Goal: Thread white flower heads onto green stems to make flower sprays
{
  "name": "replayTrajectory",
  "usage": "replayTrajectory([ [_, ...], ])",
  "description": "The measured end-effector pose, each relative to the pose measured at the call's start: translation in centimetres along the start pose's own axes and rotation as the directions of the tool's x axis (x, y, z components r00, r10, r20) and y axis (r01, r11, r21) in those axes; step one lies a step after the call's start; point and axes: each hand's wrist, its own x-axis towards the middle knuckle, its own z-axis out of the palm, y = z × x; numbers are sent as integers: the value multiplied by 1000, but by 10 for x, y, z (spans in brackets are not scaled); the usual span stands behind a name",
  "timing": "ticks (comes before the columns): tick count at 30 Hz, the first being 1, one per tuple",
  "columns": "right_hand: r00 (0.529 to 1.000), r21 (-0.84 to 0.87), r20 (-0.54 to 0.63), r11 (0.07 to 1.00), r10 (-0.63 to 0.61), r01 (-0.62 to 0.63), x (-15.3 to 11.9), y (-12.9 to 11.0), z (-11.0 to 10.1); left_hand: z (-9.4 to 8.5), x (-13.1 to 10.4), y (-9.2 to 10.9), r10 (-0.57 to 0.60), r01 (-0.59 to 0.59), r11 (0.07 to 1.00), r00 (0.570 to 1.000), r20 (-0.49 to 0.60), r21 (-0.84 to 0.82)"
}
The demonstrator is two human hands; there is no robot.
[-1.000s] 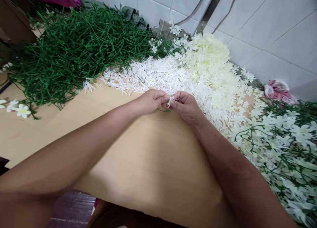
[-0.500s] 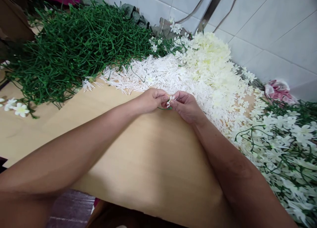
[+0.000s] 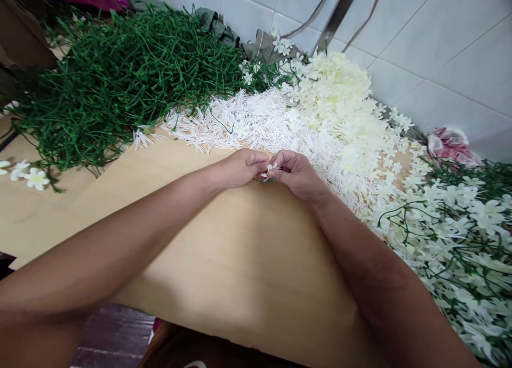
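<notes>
- Basically, both hands meet over the brown sheet (image 3: 224,261), working one small white flower (image 3: 271,168) between their fingertips.
- Left hand (image 3: 242,168): pinching the flower from its side; exact grip hidden by fingers.
- Right hand (image 3: 298,174): thumb and forefinger pinching the same flower.
- Thin green stem (image 3: 264,181) curves just below the fingertips.
- Beyond hands: heap of white strands (image 3: 256,120); green stem pile (image 3: 148,74) farther left.
- Cream blossom pile (image 3: 340,90) behind, to the right, near tiled wall (image 3: 432,42).
- Stemmed white flowers (image 3: 452,250) heaped right of right forearm.
</notes>
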Motion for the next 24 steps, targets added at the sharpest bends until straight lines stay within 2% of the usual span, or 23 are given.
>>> replayTrajectory([
  [4,999,-34,-54,999,1,-2,1,-1,5,-1,1,-2,12,-11,998,1000,-15,63],
  [7,996,-48,-80,998,27,-31,2,-4,3,0,1,-2,-13,15,999,999,-39,40],
  [10,997,-78,-15,994,75,-76,0,-14,-3,-3,0,2,-31,31,996,999,7,79],
  [12,994,-122,56,989,94,-86,-3,-24,-7,-10,-2,6,-56,37,978,995,88,206],
  [13,991,-145,95,986,97,-83,-5,-31,-8,-15,-3,7,-53,27,957,995,81,288],
  [14,984,-175,143,981,103,-78,-7,-37,-9,-21,-4,8,-22,12,928,1000,22,372],
  [15,972,-221,202,972,122,-76,-9,-43,-10,-27,-4,7,44,0,890,995,-87,455],
  [16,954,-286,260,955,149,-72,-11,-49,-10,-34,-3,6,142,4,847,962,-234,532],
  [18,931,-461,305,887,201,-41,-14,-58,-13,-45,0,2,329,55,749,834,-442,661],
  [19,939,-555,275,832,205,-20,-16,-62,-15,-49,2,-2,396,86,701,779,-486,708],
  [20,957,-650,217,760,192,-6,-17,-65,-18,-52,4,-6,438,114,653,749,-497,748],
  [22,982,-817,101,576,158,-9,-21,-69,-25,-54,9,-13,467,155,572,746,-475,806],
  [24,980,-931,48,363,195,-27,-26,-70,-32,-54,12,-19,457,179,512,772,-442,840],
])
